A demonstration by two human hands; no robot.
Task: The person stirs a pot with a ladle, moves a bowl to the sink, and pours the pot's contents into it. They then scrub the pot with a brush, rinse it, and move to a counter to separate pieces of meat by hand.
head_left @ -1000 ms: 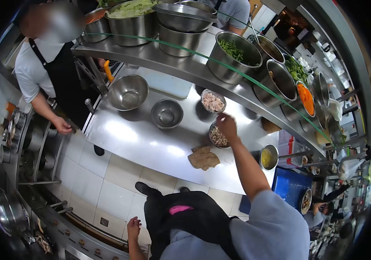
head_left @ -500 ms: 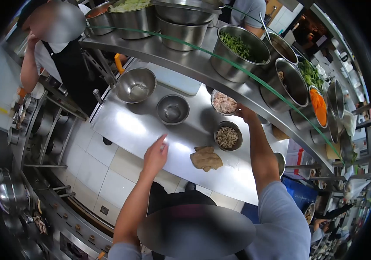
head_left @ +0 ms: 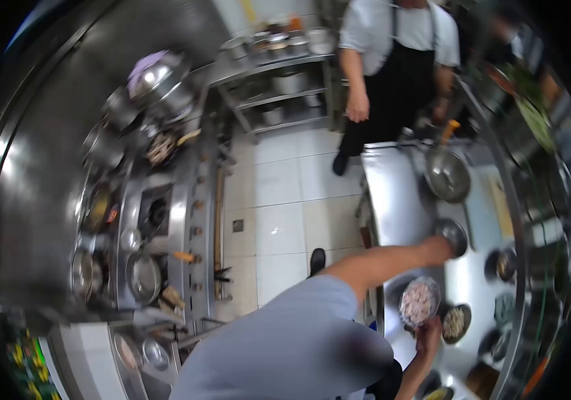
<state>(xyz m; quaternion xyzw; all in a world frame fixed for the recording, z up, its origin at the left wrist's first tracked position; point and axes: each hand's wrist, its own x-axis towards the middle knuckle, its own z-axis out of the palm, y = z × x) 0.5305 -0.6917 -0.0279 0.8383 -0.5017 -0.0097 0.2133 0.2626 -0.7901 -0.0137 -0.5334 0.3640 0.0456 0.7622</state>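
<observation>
My right hand (head_left: 429, 333) grips the rim of a bowl of pale pink raw meat (head_left: 419, 300), held over the near side of the steel table. Close to it stands a smaller bowl of chopped pale pieces (head_left: 457, 323). My left arm reaches across the table, and my left hand (head_left: 439, 250) is at the rim of a small metal bowl (head_left: 454, 233). Blur and the angle hide its fingers, so whether they grip the rim does not show. Farther up the table sits a larger metal bowl (head_left: 448, 175).
A co-worker in a black apron (head_left: 399, 87) stands at the table's far end. The stove (head_left: 159, 220) with several pans runs along the left. Tiled floor (head_left: 279, 227) lies between. An overhead shelf (head_left: 519, 220) bounds the table's right side.
My view has swung left toward the stove. The bowl of meat, in my right hand, has come from under the shelf to the table's near side. My left hand has reached the small metal bowl.
</observation>
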